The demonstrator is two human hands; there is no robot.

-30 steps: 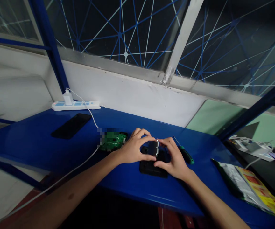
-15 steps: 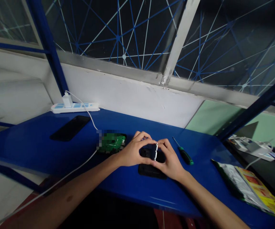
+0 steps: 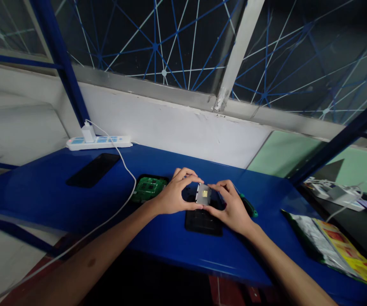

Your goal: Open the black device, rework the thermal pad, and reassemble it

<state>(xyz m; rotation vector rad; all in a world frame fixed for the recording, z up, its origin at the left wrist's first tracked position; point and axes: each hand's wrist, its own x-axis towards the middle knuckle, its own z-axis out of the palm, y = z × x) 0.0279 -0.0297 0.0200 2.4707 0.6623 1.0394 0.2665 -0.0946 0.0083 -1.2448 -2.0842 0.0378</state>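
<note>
The left hand (image 3: 174, 196) and right hand (image 3: 235, 211) pinch the plate (image 3: 204, 197) between them by its edges, tilted, over the black case (image 3: 203, 225)

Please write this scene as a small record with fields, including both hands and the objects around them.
Left hand: left hand holds flat silvery part by its edges
Right hand: right hand holds the same part
Beneath: black case
Left side: green circuit board, dark flat slab
Right side: green-handled tool, shiny bag
Back left: power strip with white plug
Surface: blue table
</note>
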